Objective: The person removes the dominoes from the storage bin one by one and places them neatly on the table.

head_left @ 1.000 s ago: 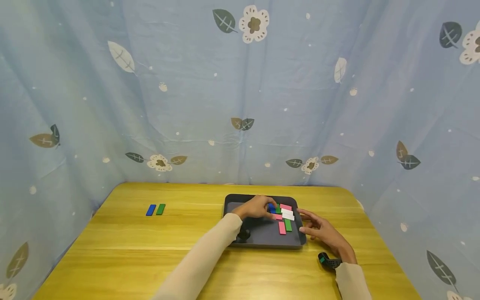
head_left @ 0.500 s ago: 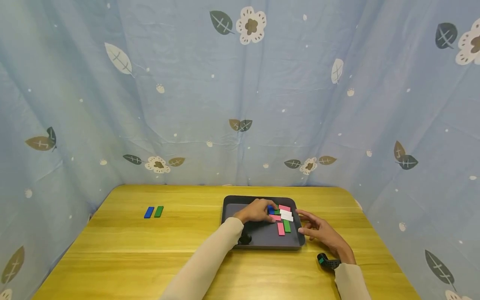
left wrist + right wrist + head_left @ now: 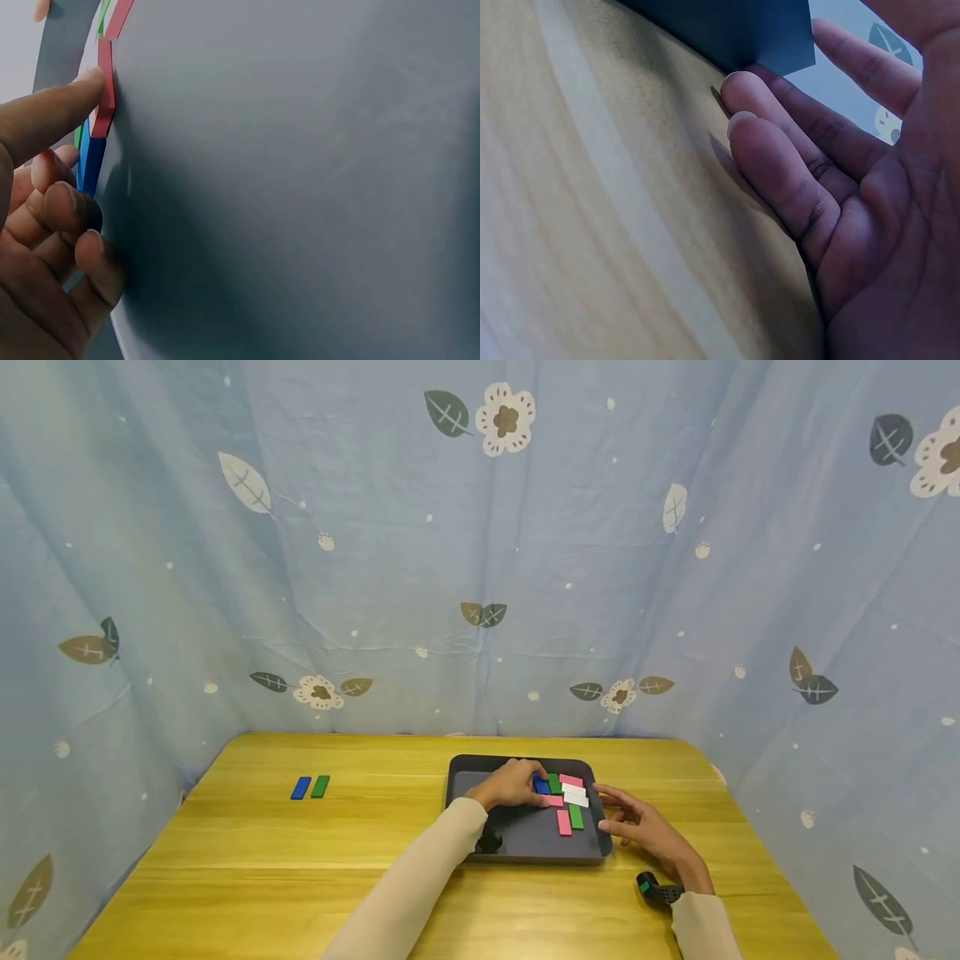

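In the head view my left hand [image 3: 512, 783] reaches into a dark grey tray [image 3: 525, 853]. Its thumb lies against a pink block [image 3: 554, 801], and its index finger curls at the far end of a blue block [image 3: 540, 785], with that block between them. The left wrist view shows the thumb on the pink block [image 3: 106, 90] and curled fingers by the blue block [image 3: 91, 165]. At the tray's right side my right hand [image 3: 654, 837] rests with loosely bent fingers, fingertips at the outer wall. The right wrist view shows nothing held in that hand [image 3: 855, 187].
Beside the blue block lie a green block [image 3: 554, 783], another pink one [image 3: 571, 780], white blocks [image 3: 575, 796], and a nearer pink [image 3: 564, 823] and green pair [image 3: 576, 817]. On the wooden table [image 3: 247, 843] at left are a blue block [image 3: 301, 787] and a green block [image 3: 320, 786].
My left index finger has drawn slightly left, from over the green block to the blue block's far end, uncovering the green one. The right hand stays at the tray's side.
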{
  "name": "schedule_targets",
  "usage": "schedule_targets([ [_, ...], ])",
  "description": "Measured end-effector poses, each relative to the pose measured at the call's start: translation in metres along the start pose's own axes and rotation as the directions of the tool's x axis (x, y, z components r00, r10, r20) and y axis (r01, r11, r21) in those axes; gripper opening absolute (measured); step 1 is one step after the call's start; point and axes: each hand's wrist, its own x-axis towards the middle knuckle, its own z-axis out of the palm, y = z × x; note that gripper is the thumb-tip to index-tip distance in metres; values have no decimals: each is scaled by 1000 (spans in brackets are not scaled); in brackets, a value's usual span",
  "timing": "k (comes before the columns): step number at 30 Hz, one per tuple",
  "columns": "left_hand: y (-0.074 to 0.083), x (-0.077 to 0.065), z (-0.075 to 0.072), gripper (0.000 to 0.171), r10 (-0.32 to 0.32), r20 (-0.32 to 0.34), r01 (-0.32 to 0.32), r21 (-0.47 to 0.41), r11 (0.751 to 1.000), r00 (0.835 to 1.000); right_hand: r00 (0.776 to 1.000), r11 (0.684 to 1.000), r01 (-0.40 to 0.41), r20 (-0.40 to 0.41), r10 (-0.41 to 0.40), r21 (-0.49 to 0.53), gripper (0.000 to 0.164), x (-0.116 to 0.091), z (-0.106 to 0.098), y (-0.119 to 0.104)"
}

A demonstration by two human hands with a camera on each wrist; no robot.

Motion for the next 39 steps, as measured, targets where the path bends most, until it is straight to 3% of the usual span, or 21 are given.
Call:
schedule_targets([
  [8, -1, -4, -7, 60, -27, -25, 28, 38, 999, 999, 1000, 1000, 4, -6, -4, 7, 65, 0, -3, 1],
  [18, -9, -15, -23, 40, -24, -17, 25, 70, 997, 1000, 998, 999, -48, -36, 48, 8, 62, -6, -6, 2],
  [33, -9, -11, -2, 50, -33, -5, 34, 118, 992, 999, 1000, 1000, -9, -7, 9, 19, 63, -4, 1, 1],
  [39, -3, -12, -3, 48, -31, -30, 35, 132, 991, 999, 1000, 1000, -5, -7, 5, 8, 63, -1, 2, -2],
])
